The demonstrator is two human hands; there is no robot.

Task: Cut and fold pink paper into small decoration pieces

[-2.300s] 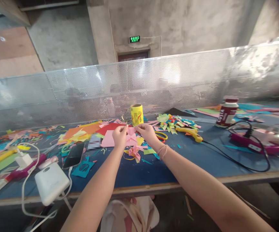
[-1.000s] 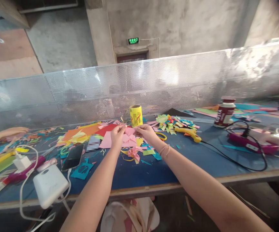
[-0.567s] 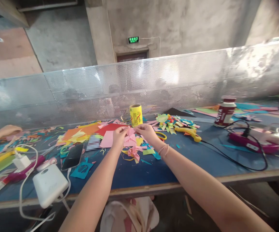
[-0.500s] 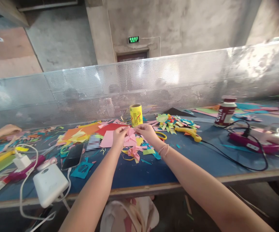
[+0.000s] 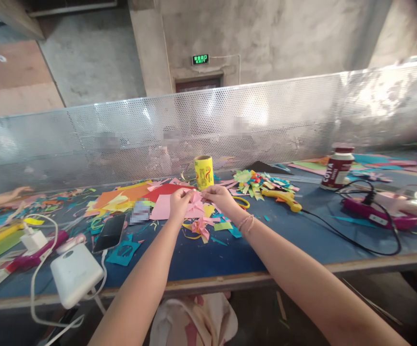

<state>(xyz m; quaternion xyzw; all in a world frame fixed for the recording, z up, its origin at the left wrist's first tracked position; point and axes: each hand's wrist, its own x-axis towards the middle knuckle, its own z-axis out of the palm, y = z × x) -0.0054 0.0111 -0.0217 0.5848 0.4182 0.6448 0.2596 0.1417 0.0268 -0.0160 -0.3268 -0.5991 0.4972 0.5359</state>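
Observation:
My left hand (image 5: 180, 202) and my right hand (image 5: 218, 198) meet over the middle of the table, fingertips pinched on a folded pink paper piece (image 5: 195, 204) with pointed petals. Beneath it lies a flat pink paper sheet (image 5: 160, 207). Closer to me rests another folded pink paper piece (image 5: 201, 228), beside a light green paper strip (image 5: 222, 226). A yellow tape roll (image 5: 204, 172) stands upright just beyond my hands. The yellow handles of scissors (image 5: 243, 203) show partly behind my right hand.
To the right lie a yellow glue gun (image 5: 282, 198), a brown coffee bottle (image 5: 337, 168) and a purple power strip (image 5: 381, 214). A phone (image 5: 110, 233) and white charger (image 5: 76, 275) lie left. Another person's hand (image 5: 9, 196) is at far left. A perforated metal screen (image 5: 208, 125) runs behind.
My hands stay almost in place, still pinching the pink paper. The other person's hand at the far left has shifted slightly and its fingers have stretched out.

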